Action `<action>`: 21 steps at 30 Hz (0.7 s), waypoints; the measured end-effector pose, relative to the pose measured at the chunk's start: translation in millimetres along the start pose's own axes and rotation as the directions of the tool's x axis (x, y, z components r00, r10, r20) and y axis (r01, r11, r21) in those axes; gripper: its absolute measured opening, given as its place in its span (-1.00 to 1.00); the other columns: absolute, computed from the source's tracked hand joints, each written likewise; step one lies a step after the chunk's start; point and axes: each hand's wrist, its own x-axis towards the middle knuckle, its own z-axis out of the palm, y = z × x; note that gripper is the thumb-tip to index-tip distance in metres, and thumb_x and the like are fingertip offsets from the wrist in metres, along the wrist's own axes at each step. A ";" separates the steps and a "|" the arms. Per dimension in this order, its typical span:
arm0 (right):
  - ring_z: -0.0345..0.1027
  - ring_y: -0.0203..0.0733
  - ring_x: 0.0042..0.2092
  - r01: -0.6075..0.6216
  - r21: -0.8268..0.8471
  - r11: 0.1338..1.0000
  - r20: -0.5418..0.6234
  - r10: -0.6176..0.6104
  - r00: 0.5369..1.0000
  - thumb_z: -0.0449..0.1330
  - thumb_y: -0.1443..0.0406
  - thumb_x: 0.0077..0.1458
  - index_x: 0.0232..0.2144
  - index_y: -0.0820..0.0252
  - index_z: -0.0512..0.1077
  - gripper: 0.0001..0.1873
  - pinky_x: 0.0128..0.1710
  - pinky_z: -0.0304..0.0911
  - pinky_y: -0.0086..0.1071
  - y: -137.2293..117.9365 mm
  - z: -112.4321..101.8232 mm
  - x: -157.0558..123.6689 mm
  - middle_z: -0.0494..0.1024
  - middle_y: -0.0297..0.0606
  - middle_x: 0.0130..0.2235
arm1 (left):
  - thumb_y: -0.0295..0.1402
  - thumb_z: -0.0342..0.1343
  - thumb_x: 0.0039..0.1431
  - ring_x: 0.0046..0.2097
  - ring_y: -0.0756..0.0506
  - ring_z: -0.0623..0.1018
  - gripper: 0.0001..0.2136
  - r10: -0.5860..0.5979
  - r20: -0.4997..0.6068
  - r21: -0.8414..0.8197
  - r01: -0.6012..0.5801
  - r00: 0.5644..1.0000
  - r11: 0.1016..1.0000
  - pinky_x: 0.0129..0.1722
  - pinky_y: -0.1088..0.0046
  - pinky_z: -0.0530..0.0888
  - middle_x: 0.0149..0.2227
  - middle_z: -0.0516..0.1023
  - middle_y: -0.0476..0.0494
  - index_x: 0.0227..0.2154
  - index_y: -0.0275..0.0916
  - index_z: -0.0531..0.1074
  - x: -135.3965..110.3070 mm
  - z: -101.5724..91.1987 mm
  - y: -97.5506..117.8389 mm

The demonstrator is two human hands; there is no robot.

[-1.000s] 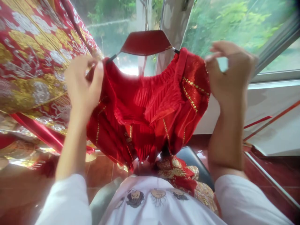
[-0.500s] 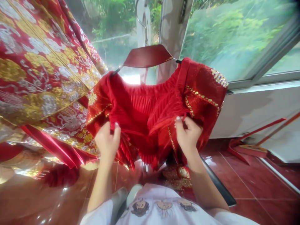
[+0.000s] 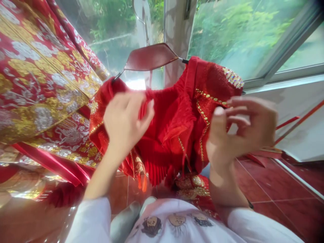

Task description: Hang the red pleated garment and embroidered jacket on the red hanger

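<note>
Hung on hanger [image 3: 152, 58]: red garment [image 3: 162, 152]; in front, left hand [image 3: 123, 118]; at beaded sleeve [image 3: 214, 81], right hand [image 3: 250, 133]. Fingers [image 3: 243, 102] curved; cannot tell whether pinching.

Garment [image 3: 174, 111] on hanger [image 3: 152, 58] before window [image 3: 233, 37], draped cloth [image 3: 43, 84] at left, left hand [image 3: 124, 118] and right hand [image 3: 254, 133] in front.
</note>
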 end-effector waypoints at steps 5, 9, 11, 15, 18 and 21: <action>-0.10 0.43 0.28 0.053 -0.285 0.957 -0.026 -0.063 0.998 0.19 0.05 0.03 0.22 0.14 0.11 -0.24 0.09 0.01 0.34 -9.5 37.9 44.3 0.20 0.07 0.21 | -0.29 0.12 0.18 0.17 -0.28 0.31 -0.81 0.303 0.226 -0.074 -0.293 0.926 0.953 0.29 0.09 -0.02 -0.03 0.47 -0.19 -0.15 -0.13 0.50 109.8 44.1 22.6; -0.11 0.37 0.31 0.012 -0.292 0.956 0.223 0.056 0.973 0.04 0.33 0.09 0.30 0.02 0.04 -0.29 0.00 0.15 0.29 8.3 41.7 58.5 0.18 -0.12 0.27 | -0.36 0.01 0.24 -0.02 -0.30 0.45 -0.75 0.325 0.445 -0.042 -0.343 0.834 0.938 0.13 0.04 0.20 -0.32 0.55 -0.25 -0.46 -0.14 0.56 138.2 69.1 25.7; 0.15 0.24 0.21 0.025 -0.301 0.953 0.336 0.081 0.938 0.01 0.45 0.05 0.27 0.13 0.16 -0.31 0.02 0.21 0.15 17.6 31.2 71.6 0.28 -0.06 0.22 | -0.41 -0.01 0.24 -0.05 -0.26 0.47 -0.75 0.265 0.529 0.020 -0.324 0.806 0.946 0.04 0.11 0.28 -0.34 0.55 -0.23 -0.42 -0.16 0.58 143.6 66.1 27.3; 0.42 0.01 -0.05 0.071 -0.319 0.945 0.328 0.040 0.944 -0.02 0.50 0.07 0.01 0.14 0.48 -0.49 0.00 0.24 -0.03 38.0 8.9 109.0 0.56 -0.14 -0.10 | -0.45 0.03 0.24 -0.15 -0.19 0.51 -0.79 0.128 0.654 0.121 -0.270 0.745 0.955 -0.05 0.22 0.34 -0.41 0.55 -0.20 -0.24 -0.30 0.58 155.4 49.3 36.8; 0.44 0.01 -0.11 0.065 -0.344 0.937 0.256 0.027 0.966 -0.01 0.53 0.02 -0.20 0.21 0.59 -0.56 -0.06 0.28 -0.09 54.3 0.2 139.1 0.58 -0.13 -0.30 | -0.47 0.09 0.20 -0.25 -0.14 0.49 -0.82 0.102 0.683 0.116 -0.245 0.723 0.963 -0.09 0.26 0.36 -0.45 0.55 -0.16 -0.24 -0.30 0.59 162.7 44.8 42.1; 0.41 -0.01 -0.08 0.002 -0.349 0.937 0.208 0.075 0.975 0.00 0.53 0.02 -0.24 0.26 0.59 -0.59 -0.06 0.26 -0.14 58.2 -4.3 171.6 0.55 -0.12 -0.33 | -0.49 0.15 0.14 -0.27 -0.12 0.47 -0.85 0.048 0.712 0.142 -0.211 0.700 0.967 -0.10 0.30 0.38 -0.42 0.55 -0.16 -0.27 -0.30 0.60 166.1 47.0 43.5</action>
